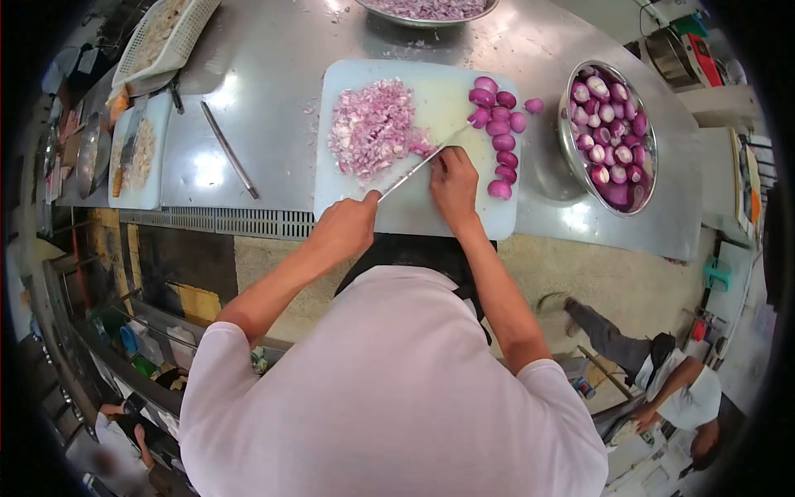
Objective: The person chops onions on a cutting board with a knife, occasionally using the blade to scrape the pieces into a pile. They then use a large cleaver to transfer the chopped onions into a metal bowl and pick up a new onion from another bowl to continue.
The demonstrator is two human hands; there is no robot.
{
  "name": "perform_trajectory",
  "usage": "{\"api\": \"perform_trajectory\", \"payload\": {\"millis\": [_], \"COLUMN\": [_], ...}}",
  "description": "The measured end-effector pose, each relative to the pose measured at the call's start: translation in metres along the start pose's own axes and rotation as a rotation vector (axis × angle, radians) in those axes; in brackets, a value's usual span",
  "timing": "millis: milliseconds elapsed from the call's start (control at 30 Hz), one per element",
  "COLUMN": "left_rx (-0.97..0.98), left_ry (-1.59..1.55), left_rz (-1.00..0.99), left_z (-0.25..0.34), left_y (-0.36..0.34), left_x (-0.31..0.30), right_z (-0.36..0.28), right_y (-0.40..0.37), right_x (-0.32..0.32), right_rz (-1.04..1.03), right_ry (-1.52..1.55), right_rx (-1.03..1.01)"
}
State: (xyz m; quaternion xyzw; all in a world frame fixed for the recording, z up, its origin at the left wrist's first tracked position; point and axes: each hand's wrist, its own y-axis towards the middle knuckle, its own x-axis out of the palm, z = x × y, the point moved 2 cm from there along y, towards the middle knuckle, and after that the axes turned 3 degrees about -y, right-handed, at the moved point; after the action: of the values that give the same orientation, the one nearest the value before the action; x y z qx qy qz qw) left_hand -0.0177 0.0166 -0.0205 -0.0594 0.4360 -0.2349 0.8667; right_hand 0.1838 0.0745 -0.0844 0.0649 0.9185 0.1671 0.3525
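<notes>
My left hand (348, 225) grips the handle of a long knife (418, 164) whose blade slants across a white cutting board (431, 91). The blade tip is next to my right hand (453, 178), which presses with bent fingers on a piece of shallot on the board; the piece is mostly hidden under my fingers. A pile of chopped purple shallot (373, 124) lies to the left of the blade. To the right of my right hand, several peeled halved shallots (499, 128) sit in a column.
A steel bowl (566, 145) of peeled shallots stands right of the board. Another bowl (426, 10) of chopped shallot is at the far edge. Left are a metal rod (229, 149), a second board (141, 153) and a white basket (166, 37). Another person (662, 381) crouches behind.
</notes>
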Motion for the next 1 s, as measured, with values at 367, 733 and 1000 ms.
{"api": "perform_trajectory", "payload": {"millis": [367,733,1000], "left_rx": [-0.056,-0.036,-0.022], "left_ry": [-0.016,-0.024,-0.018], "left_rz": [0.087,0.046,0.067], "left_z": [0.003,-0.001,0.003], "left_y": [-0.011,-0.006,0.000], "left_x": [-0.009,0.002,0.000], "right_z": [0.001,0.008,0.012], "right_y": [0.003,0.004,0.008], "right_x": [0.004,0.009,0.007], "right_rz": [0.010,-0.037,-0.026], "right_ry": [0.009,0.031,0.059], "right_rx": [0.011,0.046,0.078]}}
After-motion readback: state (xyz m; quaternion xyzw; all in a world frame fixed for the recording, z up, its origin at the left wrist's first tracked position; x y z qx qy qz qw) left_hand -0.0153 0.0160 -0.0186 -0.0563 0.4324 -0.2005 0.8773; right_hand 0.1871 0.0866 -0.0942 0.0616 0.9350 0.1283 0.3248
